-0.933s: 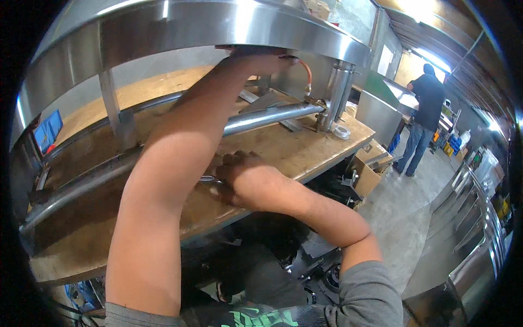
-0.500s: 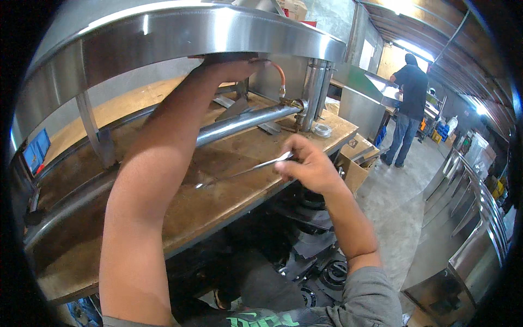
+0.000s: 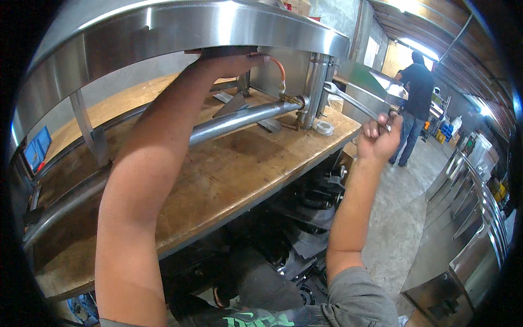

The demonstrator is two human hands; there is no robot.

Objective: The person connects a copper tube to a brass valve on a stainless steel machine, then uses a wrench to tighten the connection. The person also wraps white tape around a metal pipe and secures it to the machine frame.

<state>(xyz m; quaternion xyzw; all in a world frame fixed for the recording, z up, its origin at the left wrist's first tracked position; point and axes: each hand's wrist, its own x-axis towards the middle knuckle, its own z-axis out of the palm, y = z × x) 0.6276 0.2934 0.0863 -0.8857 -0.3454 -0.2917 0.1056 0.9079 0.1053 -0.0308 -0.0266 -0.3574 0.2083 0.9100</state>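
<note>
My left hand (image 3: 239, 64) reaches up under the rim of a round stainless steel frame (image 3: 218, 27), beside the upper end of an orange-brown copper tube (image 3: 280, 70). Most of its fingers are hidden beneath the frame, so its grip does not show. The tube curves down to a brass fitting (image 3: 292, 99) at the end of a steel pipe (image 3: 239, 121). To the right, my right hand (image 3: 378, 137) is closed around one end of a steel wrench (image 3: 357, 104). The wrench's open jaw points up and left, close to the frame's upright steel leg (image 3: 316, 90).
A roll of whitish tape (image 3: 324, 128) lies on the wooden workbench (image 3: 229, 180) near its right corner. Dark metal parts (image 3: 310, 212) sit below the bench edge. At the right stand stainless panels (image 3: 463, 218). Farther back, another person (image 3: 417, 92) stands at a counter.
My right hand has moved up and right, away from above the bench. The wrench has swung from pointing low left to pointing up left. My left hand stays under the frame.
</note>
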